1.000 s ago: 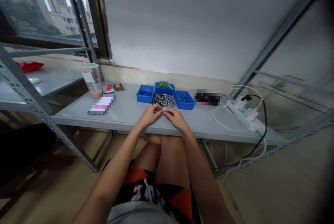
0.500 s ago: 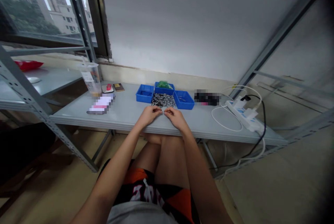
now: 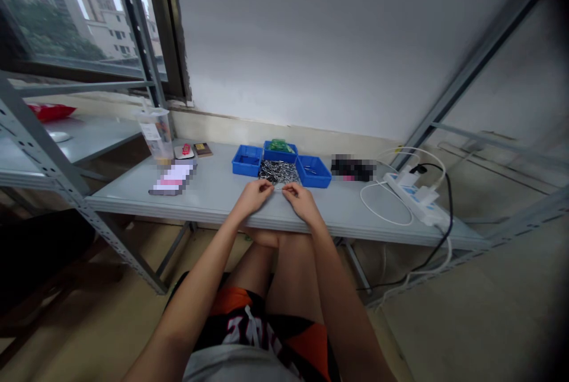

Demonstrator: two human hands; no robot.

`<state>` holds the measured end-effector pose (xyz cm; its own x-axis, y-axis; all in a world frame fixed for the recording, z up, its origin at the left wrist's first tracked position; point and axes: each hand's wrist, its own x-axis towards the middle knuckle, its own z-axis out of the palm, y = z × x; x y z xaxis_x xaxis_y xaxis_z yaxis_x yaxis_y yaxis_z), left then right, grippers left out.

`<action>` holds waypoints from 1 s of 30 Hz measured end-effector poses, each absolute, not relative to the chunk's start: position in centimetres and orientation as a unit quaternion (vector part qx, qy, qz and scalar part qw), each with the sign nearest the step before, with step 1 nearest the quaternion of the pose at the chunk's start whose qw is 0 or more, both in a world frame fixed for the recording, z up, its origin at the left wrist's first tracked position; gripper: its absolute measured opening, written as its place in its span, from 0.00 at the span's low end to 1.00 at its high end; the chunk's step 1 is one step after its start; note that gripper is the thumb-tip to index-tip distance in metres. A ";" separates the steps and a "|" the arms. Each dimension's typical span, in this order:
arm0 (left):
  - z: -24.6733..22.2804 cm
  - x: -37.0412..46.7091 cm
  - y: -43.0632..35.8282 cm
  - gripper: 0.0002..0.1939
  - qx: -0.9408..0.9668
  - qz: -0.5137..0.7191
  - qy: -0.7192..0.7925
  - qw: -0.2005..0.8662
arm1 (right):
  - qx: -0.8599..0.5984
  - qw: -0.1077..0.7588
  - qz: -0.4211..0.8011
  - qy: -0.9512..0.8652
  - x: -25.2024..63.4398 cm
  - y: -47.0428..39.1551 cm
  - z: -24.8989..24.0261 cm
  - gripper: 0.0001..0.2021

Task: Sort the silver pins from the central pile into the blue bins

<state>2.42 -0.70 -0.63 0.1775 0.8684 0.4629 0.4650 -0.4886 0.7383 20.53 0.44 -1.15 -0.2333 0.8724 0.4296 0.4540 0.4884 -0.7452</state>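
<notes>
My left hand [image 3: 255, 195] and my right hand [image 3: 301, 199] are close together above the near part of the table, fingertips pinched and facing each other. Between them shows a small thin metal piece [image 3: 278, 188], which both pinches seem to hold; its exact kind is too small to make out. Just beyond my fingers lies a pile of small shiny metal parts [image 3: 280, 172], darker at its left side. Around the pile stand three blue trays: a left tray [image 3: 248, 169], a back tray [image 3: 280, 155] with green packets [image 3: 281, 145] in it, and a right tray [image 3: 316, 181] holding a few thin metal pieces.
On the grey table [image 3: 213, 192] are a phone [image 3: 174, 177], a plastic cup [image 3: 155, 136] and a small dark box [image 3: 203, 149] at left. A blurred black item [image 3: 353, 168], a white cable [image 3: 386, 219] and a power strip [image 3: 415, 197] lie at right. Metal shelf posts flank the table.
My fingertips have drawn slightly apart, and the thin metal piece between them shows more clearly. The trays and pile stay as they were.
</notes>
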 end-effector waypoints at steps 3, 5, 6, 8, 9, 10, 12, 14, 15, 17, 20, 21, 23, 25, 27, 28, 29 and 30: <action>-0.7 2.5 -0.7 0.09 0.730 0.456 0.453 0.231 | -0.435 0.420 0.219 -0.766 20.4 0.4 -1.1 0.06; -0.8 2.5 -0.7 0.09 0.730 0.459 0.450 0.234 | -0.433 0.408 0.205 -0.777 20.4 0.4 -1.2 0.06; -0.8 2.5 -0.7 0.09 0.731 0.460 0.447 0.234 | -0.434 0.403 0.200 -0.780 20.3 0.5 -1.2 0.06; -0.8 2.5 -0.7 0.09 0.733 0.462 0.442 0.232 | -0.441 0.397 0.196 -0.781 20.3 0.4 -1.1 0.05; -0.8 2.5 -0.7 0.09 0.732 0.465 0.442 0.230 | -0.444 0.397 0.197 -0.778 20.2 0.4 -1.1 0.05; -0.8 2.5 -0.7 0.09 0.731 0.468 0.442 0.227 | -0.447 0.400 0.200 -0.775 20.2 0.3 -1.0 0.06; -0.8 2.4 -0.7 0.10 0.726 0.474 0.447 0.221 | -0.449 0.407 0.206 -0.768 20.3 0.2 -0.9 0.06; -0.8 2.4 -0.7 0.10 0.724 0.474 0.450 0.222 | -0.447 0.416 0.216 -0.762 20.3 0.0 -0.8 0.07; -0.7 2.4 -0.7 0.10 0.725 0.470 0.451 0.223 | -0.446 0.421 0.220 -0.758 20.4 0.0 -0.7 0.08; -0.6 2.4 -0.8 0.11 0.734 0.453 0.457 0.218 | -0.446 0.434 0.228 -0.749 20.5 0.0 -0.8 0.09; -0.4 2.6 -0.8 0.13 0.753 0.417 0.467 0.201 | -0.438 0.456 0.240 -0.736 20.7 0.2 -0.9 0.11; -0.3 2.6 -0.8 0.13 0.759 0.407 0.467 0.199 | -0.435 0.463 0.249 -0.731 20.7 0.2 -1.0 0.12; -0.4 2.7 -0.6 0.14 0.768 0.397 0.461 0.201 | -0.431 0.473 0.269 -0.720 20.7 0.4 -1.1 0.12; -0.5 2.7 -0.5 0.13 0.768 0.400 0.454 0.209 | -0.430 0.478 0.283 -0.711 20.7 0.5 -1.2 0.12; -0.6 2.7 -0.4 0.13 0.763 0.410 0.448 0.220 | -0.430 0.479 0.288 -0.709 20.7 0.5 -1.2 0.11; -0.7 2.7 -0.3 0.12 0.761 0.414 0.446 0.225 | -0.430 0.479 0.289 -0.709 20.7 0.5 -1.2 0.11; -0.8 2.6 -0.3 0.12 0.760 0.416 0.444 0.229 | -0.430 0.479 0.289 -0.709 20.7 0.5 -1.2 0.11; -0.8 2.6 -0.3 0.12 0.760 0.417 0.440 0.232 | -0.431 0.479 0.289 -0.708 20.7 0.5 -1.2 0.11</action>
<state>2.62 -0.27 -0.85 0.2642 0.8634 0.4298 0.4757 -0.5044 0.7207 20.66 0.45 -1.15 -0.1685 0.8875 0.4290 0.3340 0.4609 -0.8222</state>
